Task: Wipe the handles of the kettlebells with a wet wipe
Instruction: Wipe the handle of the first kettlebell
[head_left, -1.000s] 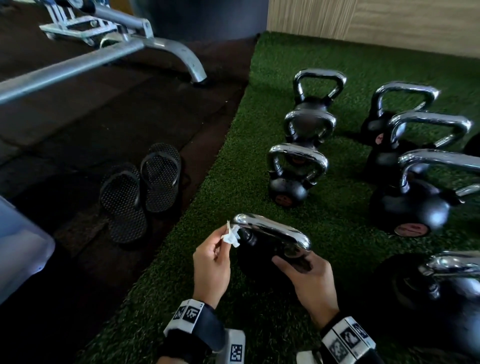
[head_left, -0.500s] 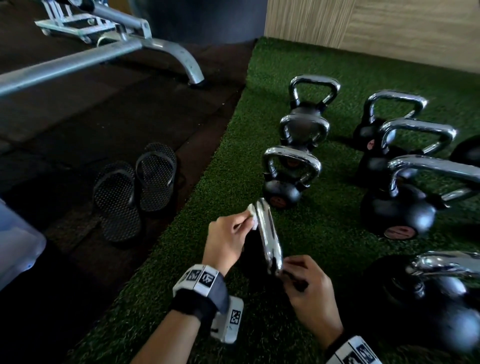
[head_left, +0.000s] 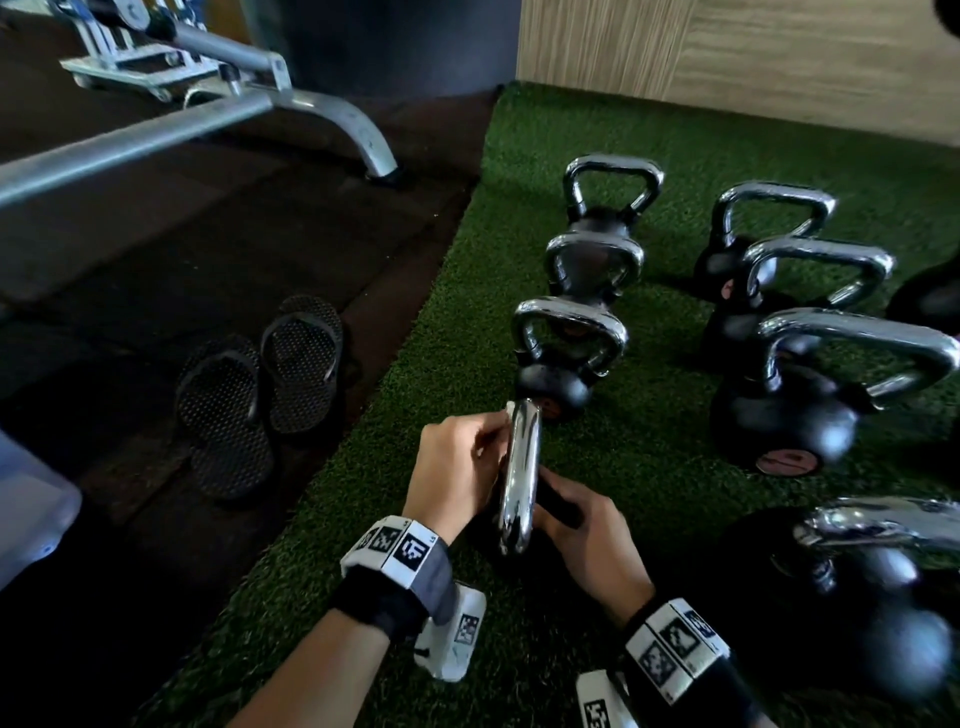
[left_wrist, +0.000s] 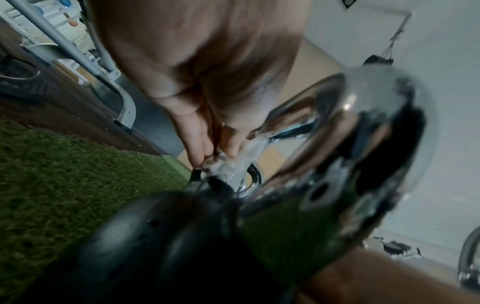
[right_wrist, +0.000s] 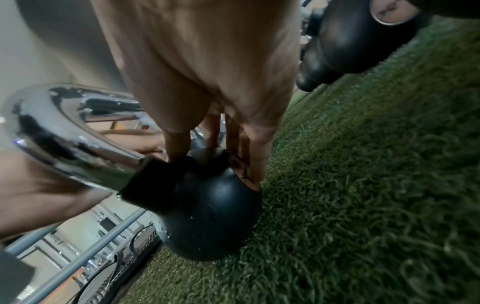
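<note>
The nearest kettlebell, a black ball with a chrome handle, sits on the green turf with the handle running away from me. My left hand pinches a small white wet wipe against the far left side of that handle. The left wrist view shows the wipe bunched between fingertips beside the handle. My right hand grips the ball just right of the handle, its fingers down on the ball's top. Much of the ball is hidden under both hands in the head view.
Several more kettlebells stand beyond and to the right, the closest just past the wipe and a big one at right. Black sandals lie on the dark floor left of the turf. A metal machine frame crosses the back left.
The kettlebell has been turned, so its handle now points away from me instead of lying across. My left hand and the wipe moved from the handle's left end to its far side.
</note>
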